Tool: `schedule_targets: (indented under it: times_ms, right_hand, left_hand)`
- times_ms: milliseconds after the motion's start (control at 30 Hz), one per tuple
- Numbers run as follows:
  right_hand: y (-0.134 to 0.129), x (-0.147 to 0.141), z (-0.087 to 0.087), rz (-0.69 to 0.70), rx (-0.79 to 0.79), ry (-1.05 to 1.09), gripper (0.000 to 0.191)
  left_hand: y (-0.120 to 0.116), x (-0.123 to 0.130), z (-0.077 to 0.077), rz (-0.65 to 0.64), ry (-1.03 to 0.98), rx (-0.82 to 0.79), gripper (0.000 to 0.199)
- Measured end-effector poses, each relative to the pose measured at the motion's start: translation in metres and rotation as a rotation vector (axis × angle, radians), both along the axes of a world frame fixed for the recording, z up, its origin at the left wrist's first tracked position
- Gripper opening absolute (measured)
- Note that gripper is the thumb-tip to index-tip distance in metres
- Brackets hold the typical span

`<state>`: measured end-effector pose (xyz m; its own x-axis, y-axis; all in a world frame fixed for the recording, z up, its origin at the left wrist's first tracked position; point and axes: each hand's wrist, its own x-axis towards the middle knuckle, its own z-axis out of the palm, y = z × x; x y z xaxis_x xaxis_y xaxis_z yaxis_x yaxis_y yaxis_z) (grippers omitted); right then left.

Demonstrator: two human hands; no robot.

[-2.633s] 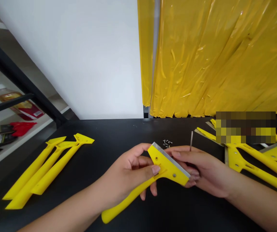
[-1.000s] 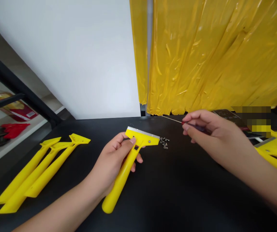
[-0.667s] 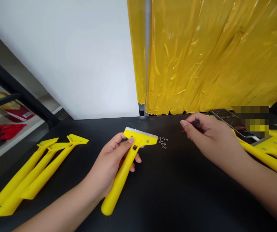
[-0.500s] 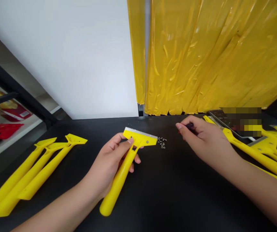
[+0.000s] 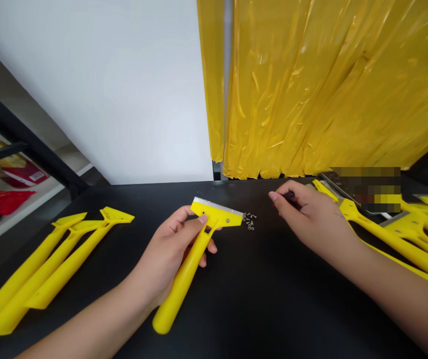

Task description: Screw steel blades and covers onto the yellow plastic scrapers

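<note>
Dark tool (image 5: 290, 196) mostly hidden in the right hand (image 5: 305, 212) (exact shape unclear).

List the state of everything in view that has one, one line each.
Left hand: closed on held scraper
Right hand: closed around dark tool
Held scraper: blade on; metal fastener in one hole, other hole looks empty
Dark tool: gripped, tip hidden
Screws and nuts: loose, clustered
Other scrapers: lying, at least one bladed
Yellow handles: lying, no blades visible
Phone: lying, partly pixelated; on or off unclear
Bottle: partly out of frame
</note>
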<state>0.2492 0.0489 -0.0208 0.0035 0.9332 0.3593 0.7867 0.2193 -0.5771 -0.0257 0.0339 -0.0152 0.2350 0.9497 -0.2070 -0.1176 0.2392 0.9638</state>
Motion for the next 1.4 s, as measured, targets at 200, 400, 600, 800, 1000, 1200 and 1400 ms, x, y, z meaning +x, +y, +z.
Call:
schedule_targets:
  times_ms: [200, 400, 600, 800, 1000, 1200, 1400]
  right_hand:
    - [0.002, -0.001, -0.002, -0.018, 0.03, -0.015, 0.032]
    - [0.001, -0.001, -0.001, -0.007, 0.025, 0.003, 0.032]
    - [0.002, 0.004, 0.004, -0.06, 0.071, 0.026, 0.034]
    - [0.002, 0.004, 0.01, -0.075, 0.095, 0.016, 0.036]
    - [-0.013, 0.001, 0.025, -0.051, 0.186, 0.136, 0.033]
    - [-0.036, -0.013, 0.03, 0.062, 0.204, 0.332, 0.022]
    - [-0.05, -0.022, 0.021, 0.263, 0.162, 0.333, 0.009]
  left_hand:
    - [0.001, 0.0, -0.001, 0.011, -0.002, 0.004, 0.022]
    - [0.001, 0.0, 0.0, 0.007, 0.002, -0.001, 0.022]
    - [0.001, 0.0, -0.002, 0.007, -0.02, -0.003, 0.023]
    - [0.001, 0.0, -0.003, 0.018, -0.025, -0.019, 0.02]
    - [-0.005, 0.003, -0.007, -0.051, -0.034, -0.127, 0.012]
    - [-0.015, 0.008, -0.008, -0.217, -0.098, -0.287, 0.018]
    - [-0.016, 0.009, -0.005, -0.293, -0.143, -0.347, 0.018]
